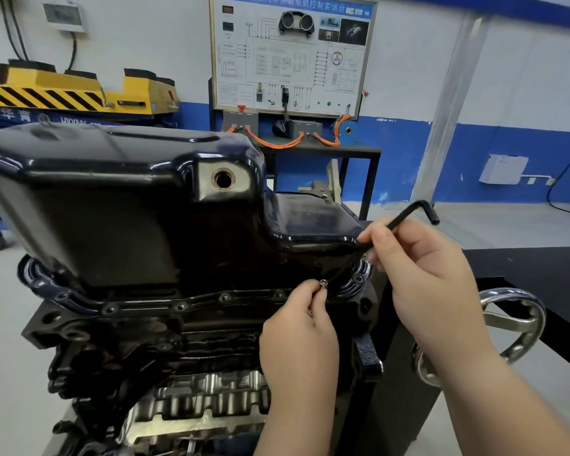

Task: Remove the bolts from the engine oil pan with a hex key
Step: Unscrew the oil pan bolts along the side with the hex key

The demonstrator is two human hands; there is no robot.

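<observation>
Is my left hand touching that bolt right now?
Touching. The head view shows the left hand pinching the bolt, fingers closed right against it with no gap.

The glossy black pressed-metal oil pan [112,199] sits upturned on the engine block, its round drain hole [223,178] open and copper-rimmed. Small socket-head bolts [180,306] are seated in a row along the pan's near flange, and another [358,278] at its right corner. One loose silver bolt [323,284] is just off the flange near that corner, pinched in the left hand [297,330]. The black L-shaped hex key [408,212] slants up from the right hand [425,278], short arm uppermost.
</observation>
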